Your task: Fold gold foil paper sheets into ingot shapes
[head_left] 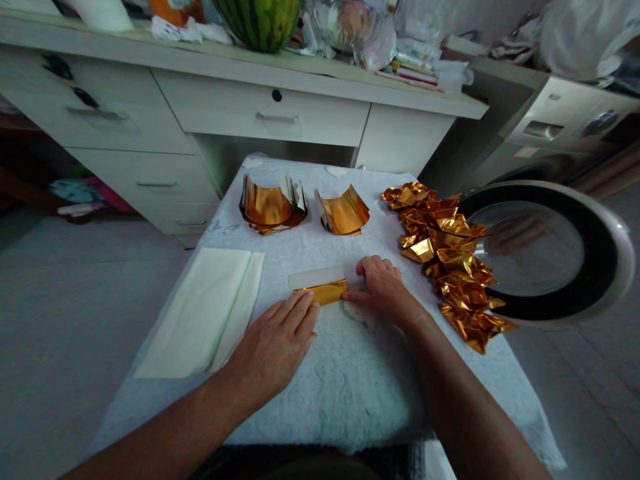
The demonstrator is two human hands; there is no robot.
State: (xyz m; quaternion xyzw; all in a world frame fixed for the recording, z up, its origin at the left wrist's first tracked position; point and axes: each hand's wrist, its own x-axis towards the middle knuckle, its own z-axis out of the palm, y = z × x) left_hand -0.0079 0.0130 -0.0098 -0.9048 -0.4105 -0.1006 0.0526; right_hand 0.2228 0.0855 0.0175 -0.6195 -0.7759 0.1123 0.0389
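A small sheet of gold foil paper (327, 292) lies on the cloth-covered table in front of me. Its near part shows a folded gold band, and its far strip is pale. My left hand (280, 333) rests on the left end of the gold band with fingers stretched out and flat. At the right end, the thumb of my right hand (383, 287) touches the paper's edge, while its other fingers are loosely bent and apart from the thumb. Two curved stacks of foil sheets, a larger one (270, 205) and a smaller one (345, 210), stand beyond the paper.
Several folded gold foil pieces (445, 253) form a pile along the table's right side. Pale paper sheets (203, 313) lie at left. An open washing machine door (555, 250) adjoins the right edge. Behind is a white counter (320, 80) with a watermelon (260, 23).
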